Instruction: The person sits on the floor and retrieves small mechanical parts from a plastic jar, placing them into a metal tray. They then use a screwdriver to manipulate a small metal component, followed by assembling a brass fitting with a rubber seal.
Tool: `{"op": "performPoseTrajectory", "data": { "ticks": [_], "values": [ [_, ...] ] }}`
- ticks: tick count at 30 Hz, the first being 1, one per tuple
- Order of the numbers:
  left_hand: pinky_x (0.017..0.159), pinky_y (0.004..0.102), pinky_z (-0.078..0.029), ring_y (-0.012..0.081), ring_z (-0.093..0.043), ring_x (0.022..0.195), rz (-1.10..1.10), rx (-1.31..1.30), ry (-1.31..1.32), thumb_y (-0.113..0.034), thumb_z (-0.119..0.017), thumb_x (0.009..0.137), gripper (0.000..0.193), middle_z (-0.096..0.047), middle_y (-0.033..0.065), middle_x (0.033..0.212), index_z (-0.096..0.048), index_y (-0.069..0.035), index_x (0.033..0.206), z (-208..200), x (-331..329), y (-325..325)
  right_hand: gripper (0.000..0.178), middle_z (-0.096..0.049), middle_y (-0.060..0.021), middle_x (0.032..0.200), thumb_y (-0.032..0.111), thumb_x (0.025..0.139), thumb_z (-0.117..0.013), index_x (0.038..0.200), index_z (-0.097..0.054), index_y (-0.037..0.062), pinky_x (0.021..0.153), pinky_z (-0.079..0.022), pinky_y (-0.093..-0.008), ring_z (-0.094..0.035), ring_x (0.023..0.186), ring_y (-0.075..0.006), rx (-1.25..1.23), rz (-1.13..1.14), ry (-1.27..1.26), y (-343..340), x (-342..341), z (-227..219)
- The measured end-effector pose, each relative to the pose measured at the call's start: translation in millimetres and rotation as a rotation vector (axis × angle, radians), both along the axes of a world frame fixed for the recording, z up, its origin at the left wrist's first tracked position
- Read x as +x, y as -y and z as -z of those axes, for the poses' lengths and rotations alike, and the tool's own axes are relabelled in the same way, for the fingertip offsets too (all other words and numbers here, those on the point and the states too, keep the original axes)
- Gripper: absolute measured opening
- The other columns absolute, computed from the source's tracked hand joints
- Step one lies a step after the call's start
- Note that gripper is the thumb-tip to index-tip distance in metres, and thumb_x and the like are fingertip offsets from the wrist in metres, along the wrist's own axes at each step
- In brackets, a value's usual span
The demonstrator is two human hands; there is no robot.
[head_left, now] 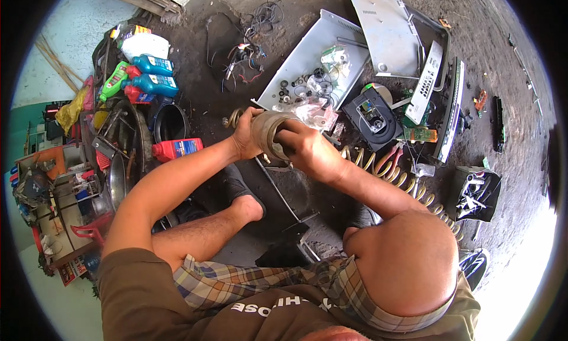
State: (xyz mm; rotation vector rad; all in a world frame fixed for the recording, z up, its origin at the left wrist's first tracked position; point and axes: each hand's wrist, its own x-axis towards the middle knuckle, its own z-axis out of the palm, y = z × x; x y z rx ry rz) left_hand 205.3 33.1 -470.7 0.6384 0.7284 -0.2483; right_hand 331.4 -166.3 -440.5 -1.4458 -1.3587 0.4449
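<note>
A hollow tan-grey cylinder point(264, 131), dull and worn, is held up in front of me between both hands. My left hand point(244, 135) is wrapped round its left side. At the open right end is my right hand point(313, 148), its fingers bent into the mouth and the rest of the hand against the rim. Those fingertips are hidden inside, so I cannot see whether they hold anything more. Beside my left hand a loop of coiled yellowish hose point(234, 118) shows; more of the coiled hose point(390, 174) runs under my right forearm.
A grey metal casing tray point(284, 74) holds small black parts and plastic bags. Right of it lie a black disc-drive unit point(373, 116), red-handled pliers point(387, 162) and a black box point(480, 193) of metal pieces. Bottles point(152, 85) and a red container point(177, 149) stand left.
</note>
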Motion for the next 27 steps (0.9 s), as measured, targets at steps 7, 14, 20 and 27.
{"op": "performPoseTrajectory", "data": {
  "ticks": [7,14,20,27],
  "values": [
    [0.11,0.0537,-0.051,0.0337,-0.067,0.124,0.005,0.005,0.025,-0.052,-0.035,0.1,0.07,-0.07,0.0172,0.135,-0.065,-0.002,0.139,0.5,4.6,-1.7,0.022,-0.074,-0.0096,0.105,-0.005,0.084,-0.078,0.105,-0.075,0.0009,0.088,-0.06,-0.0347,-0.076,0.095,-0.024,-0.113,0.131,-0.304,6.6,5.6,-8.8],
    [0.11,0.0547,-0.051,0.034,-0.067,0.124,-0.002,0.027,0.028,-0.052,-0.032,0.1,0.073,-0.068,0.019,0.138,-0.06,0.0,0.144,-4.7,6.9,-3.1,0.014,-0.078,-0.0073,0.106,0.002,0.096,-0.076,0.109,-0.077,-0.0031,0.087,-0.06,-0.0305,-0.072,0.096,-0.0116,-0.12,0.078,-1.142,12.1,9.6,-9.5],
    [0.109,0.0548,-0.051,0.033,-0.067,0.124,0.001,0.014,0.04,-0.051,-0.03,0.1,0.074,-0.069,0.0187,0.136,-0.059,0.0,0.145,-10.9,11.0,-6.6,0.027,-0.072,-0.0203,0.126,-0.001,0.104,-0.063,0.129,-0.065,-0.0134,0.107,-0.06,-0.0378,-0.074,0.115,-0.0283,-0.14,0.024,-1.515,13.9,17.8,-27.7],
    [0.11,0.0545,-0.051,0.0332,-0.067,0.124,0.004,0.043,0.052,-0.052,-0.03,0.1,0.074,-0.069,0.0185,0.137,-0.058,0.0,0.146,-15.4,16.3,-8.0,0.029,-0.069,-0.023,0.129,-0.002,0.106,-0.056,0.131,-0.061,-0.0151,0.108,-0.061,-0.037,-0.072,0.118,-0.0301,-0.151,0.002,-1.635,12.0,25.1,-37.5]
  ]
}}
